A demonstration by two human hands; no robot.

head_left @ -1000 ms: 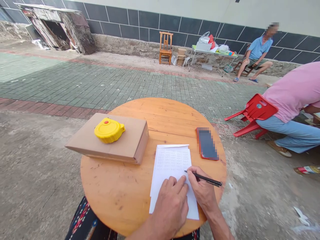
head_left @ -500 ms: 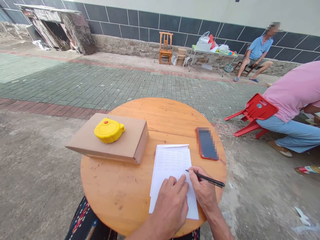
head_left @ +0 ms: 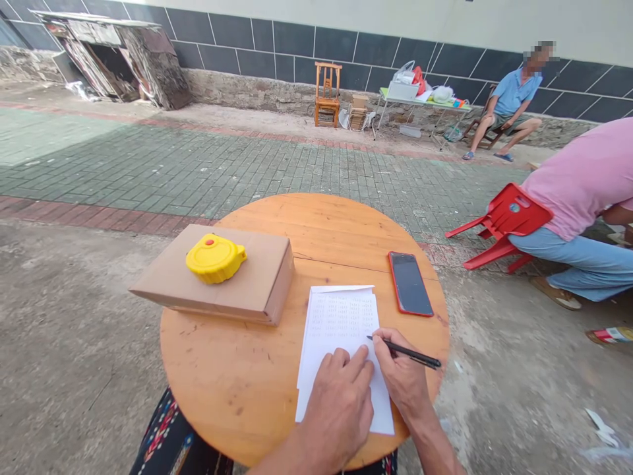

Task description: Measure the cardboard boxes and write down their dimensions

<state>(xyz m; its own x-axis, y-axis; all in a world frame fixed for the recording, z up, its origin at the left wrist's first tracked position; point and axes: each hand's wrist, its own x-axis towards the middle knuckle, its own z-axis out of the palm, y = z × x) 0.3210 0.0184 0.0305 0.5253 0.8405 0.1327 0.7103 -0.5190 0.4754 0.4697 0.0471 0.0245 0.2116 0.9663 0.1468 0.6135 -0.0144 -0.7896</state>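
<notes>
Sheets of white paper (head_left: 341,310) with rows of small handwriting lie before me on the round wooden table (head_left: 227,382). My left hand (head_left: 341,399) rests flat on the lower part of the paper, fingers stretched out and holding nothing. Between the thumb and fingers of my right hand (head_left: 403,376) is a black pen (head_left: 413,355), its tip at the paper beside the lowest row of writing. To the right of the paper lies a phone (head_left: 410,284) with a red edge. On the left, a yellow tape measure (head_left: 215,258) with a red button sits on a closed cardboard box (head_left: 262,274).
A person in a pink shirt (head_left: 588,171) sits bent over at the right on a red plastic chair (head_left: 517,211). By the far wall are a wooden chair (head_left: 327,99), a folding table (head_left: 383,99) with bags, and a seated person in blue (head_left: 517,92).
The back end of the pen has tilted slightly, while its tip stays at nearly the same spot. My left hand, the box and the tape measure have not visibly moved.
</notes>
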